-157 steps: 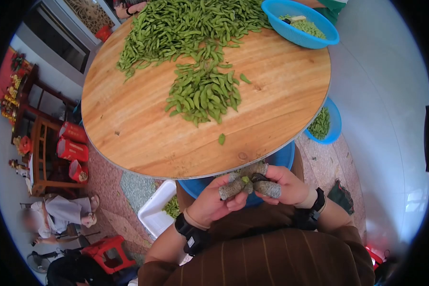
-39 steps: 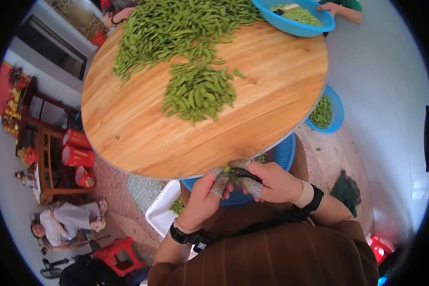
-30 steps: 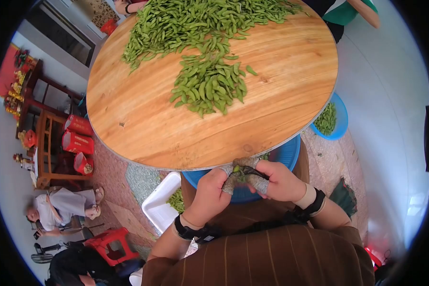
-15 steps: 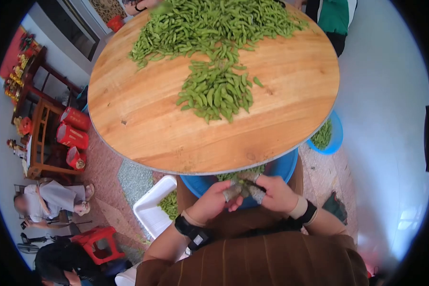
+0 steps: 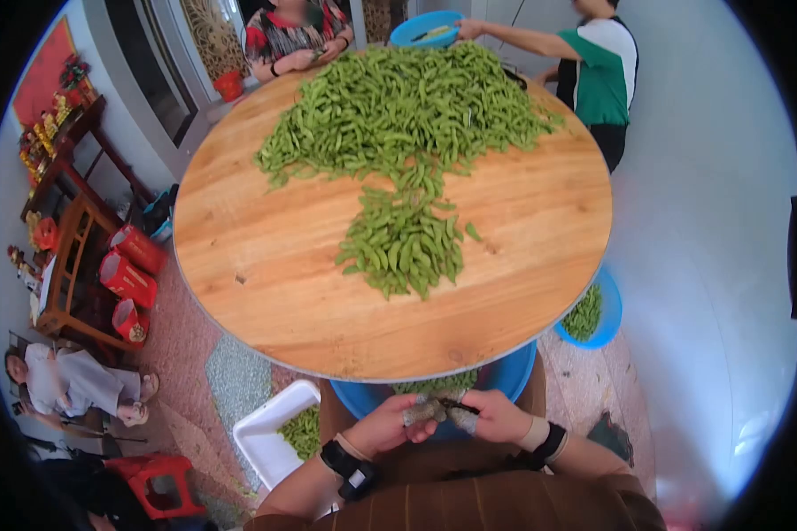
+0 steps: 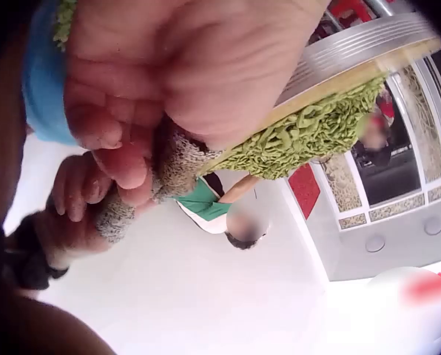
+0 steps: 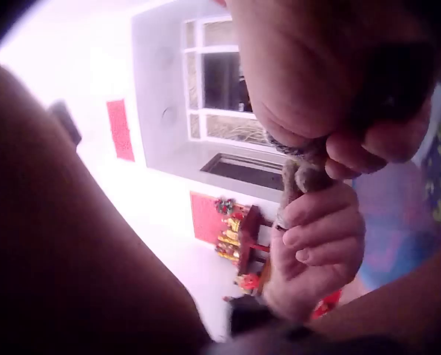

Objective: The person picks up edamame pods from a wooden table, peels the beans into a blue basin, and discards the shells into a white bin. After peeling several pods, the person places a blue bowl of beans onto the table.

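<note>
Both hands meet below the near edge of the wooden table (image 5: 328, 336). Grey wraps cover some fingertips. My left hand (image 5: 388, 427) has its fingers curled and pinches something small, mostly hidden between the fingertips. My right hand (image 5: 498, 418) grips a thin dark object (image 5: 453, 404) against the left fingertips. In the left wrist view the left hand (image 6: 183, 66) fills the top, wrapped fingers touching the right hand (image 6: 76, 211). The right wrist view is dim. Beneath the hands is a blue basin (image 5: 354, 398) with green pieces in it.
Green pods (image 5: 403, 102) are heaped on the table, with a smaller pile (image 5: 403, 248) nearer. A white tray (image 5: 261, 442) stands at left, another blue basin (image 5: 608, 323) at right. Two people are at the far side, one holding a blue basin (image 5: 407, 34). Red stool (image 5: 164, 487) lower left.
The head view has tilted up, so the table sits lower and the people beyond it show. The blue basin is now held at the far edge. My hands remain together.
</note>
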Demonstrator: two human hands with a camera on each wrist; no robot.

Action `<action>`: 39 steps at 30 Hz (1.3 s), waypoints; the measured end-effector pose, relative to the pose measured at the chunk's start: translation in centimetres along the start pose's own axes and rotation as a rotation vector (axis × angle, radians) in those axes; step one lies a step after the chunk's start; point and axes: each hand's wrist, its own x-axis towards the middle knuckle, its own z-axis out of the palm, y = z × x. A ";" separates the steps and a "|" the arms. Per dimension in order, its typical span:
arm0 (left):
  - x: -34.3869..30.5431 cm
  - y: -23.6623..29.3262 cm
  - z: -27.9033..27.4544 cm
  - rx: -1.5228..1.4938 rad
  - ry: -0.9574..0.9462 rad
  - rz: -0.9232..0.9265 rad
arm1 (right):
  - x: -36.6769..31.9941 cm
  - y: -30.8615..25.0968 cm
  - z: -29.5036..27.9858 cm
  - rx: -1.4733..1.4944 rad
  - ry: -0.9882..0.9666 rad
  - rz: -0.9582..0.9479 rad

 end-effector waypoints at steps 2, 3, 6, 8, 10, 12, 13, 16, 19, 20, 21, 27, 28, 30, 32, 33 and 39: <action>0.4 -0.4 0.0 0.210 0.089 0.023 | 0.8 -3.7 0.0 -0.273 0.012 0.175; 0.7 -0.1 0.3 0.405 0.191 0.029 | 1.1 -3.7 -0.1 -0.287 0.016 0.161; 1.1 0.6 1.2 0.582 0.256 0.043 | 1.1 -2.8 0.2 0.064 -0.014 0.363; 1.3 0.7 1.2 0.678 0.248 0.058 | 0.9 -1.2 -0.4 0.077 -0.014 0.376; 1.4 0.5 1.1 0.722 0.250 0.037 | 1.0 -1.9 -0.3 0.102 -0.015 0.403; 1.4 0.2 0.8 0.732 0.235 0.043 | 0.9 -1.5 -0.4 -0.008 -0.006 0.408; 1.4 -0.1 0.7 0.740 0.223 0.055 | 0.7 -1.0 -0.4 -0.001 -0.007 0.414; 2.3 -1.2 -0.8 0.769 0.167 0.111 | 0.5 -0.9 -0.2 -0.047 0.023 0.389; 3.3 -1.4 -1.4 0.836 0.172 0.089 | 0.5 -0.3 -0.4 -0.083 0.084 0.360; 3.7 -1.3 -1.5 0.834 0.174 0.087 | 0.7 -0.1 -0.4 -0.116 0.123 0.353; 4.0 -1.3 -1.7 1.045 0.230 0.200 | 0.7 0.0 -0.5 -0.149 0.162 0.346; 4.9 -0.7 -1.7 1.440 0.251 0.532 | 0.6 -1.2 -1.2 -0.269 0.194 0.333; 4.7 -0.8 -1.6 1.446 0.304 0.598 | 0.2 -0.7 -1.3 -0.270 0.187 0.344; 3.7 -0.4 -1.4 1.371 0.318 0.525 | -0.3 0.6 -1.7 -0.597 0.262 0.122; 2.0 -0.1 -1.8 1.294 0.334 0.456 | -0.2 -3.3 -2.0 -0.561 0.207 0.119; 0.8 0.0 -2.4 1.262 0.419 0.319 | 0.1 -5.6 -2.4 -0.522 0.164 0.109; -7.6 -0.2 -6.5 1.413 0.783 0.555 | 5.1 -10.7 -3.8 -0.690 0.433 0.007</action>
